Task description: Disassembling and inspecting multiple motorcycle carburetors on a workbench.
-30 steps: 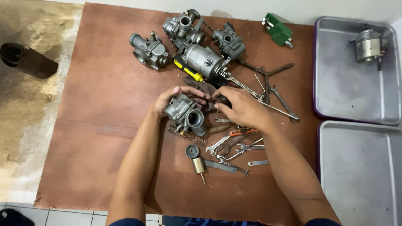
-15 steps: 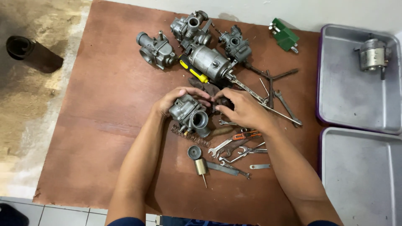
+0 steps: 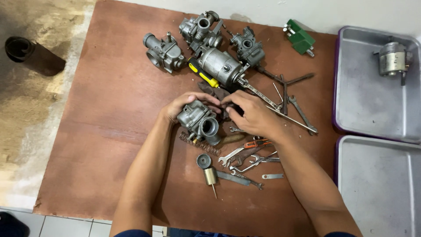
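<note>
Left hand: the left hand (image 3: 182,107) curls its fingers over the top of a grey metal carburetor (image 3: 199,123), holding it; the body sits on the brown board (image 3: 101,131), near the middle
Right hand: the right hand (image 3: 252,115) is bunched at the carburetor's far side, fingertips pinched narrow; what they grip, if anything, I cannot tell
Risk, small parts: a coil spring (image 3: 199,144) lies touching the carburetor's near side; a brass plunger (image 3: 210,176) and round cap (image 3: 203,160) lie just below; tipping the body could likely roll or scatter them
Risk, tools: loose wrenches (image 3: 245,160) lie under the right wrist; a dragged forearm could sweep them
Crowding: three more carburetors (image 3: 201,30) and a yellow-handled screwdriver (image 3: 203,73) stand close above
Open room: bare board lies to the left; two metal trays (image 3: 372,105) sit off the right edge
</note>
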